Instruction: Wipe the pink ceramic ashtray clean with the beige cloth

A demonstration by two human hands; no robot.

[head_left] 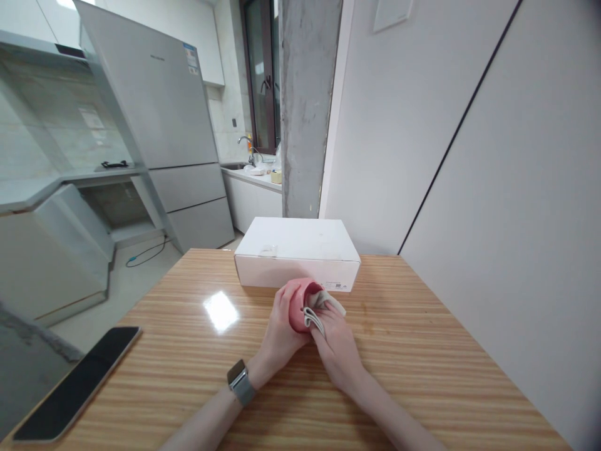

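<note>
In the head view, the left hand [280,329] is curled around the outer wall of a pink cup [295,308], fingers over the upper side. The cup is tilted, its opening directed toward the right hand [339,351]. The right hand is partly closed on a folded, light grey cloth [334,303], part of which sits inside the cup opening; the exact position of its fingertips is hidden. The cup is located over the middle of the wood-grain counter [422,376], just in front of a closed white box [295,241]; whether it touches the counter cannot be determined. A watch [240,381] is fitted to the left wrist. A flat black device [79,382] lies at the counter's left edge. A grey refrigerator [150,94] stands in the left background.
</note>
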